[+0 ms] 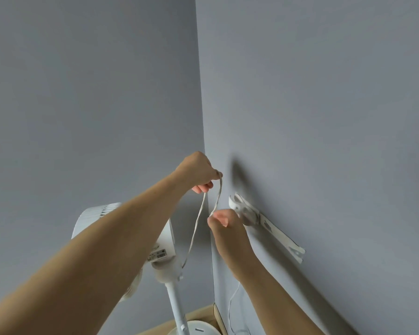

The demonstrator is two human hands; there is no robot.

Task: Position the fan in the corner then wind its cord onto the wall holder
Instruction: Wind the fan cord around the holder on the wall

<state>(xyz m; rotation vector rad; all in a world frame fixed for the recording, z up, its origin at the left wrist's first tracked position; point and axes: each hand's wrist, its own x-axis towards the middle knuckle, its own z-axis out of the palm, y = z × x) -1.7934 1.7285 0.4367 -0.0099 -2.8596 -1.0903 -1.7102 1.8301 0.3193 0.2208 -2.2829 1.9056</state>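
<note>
Fan (162,240) in corner, left of wall holder (246,211); cord (198,218) between.

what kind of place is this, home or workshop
Most likely a room in a home. Plain grey-blue walls meet in a corner, a white pedestal fan stands there on a light wood floor, and a white cord holder is fixed to the wall.

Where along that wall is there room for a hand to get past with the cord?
Bare wall lies above and right of the wall holder. It is crowded at the corner: the left hand and right hand hold a loop of cord between the fan and the holder.
</note>
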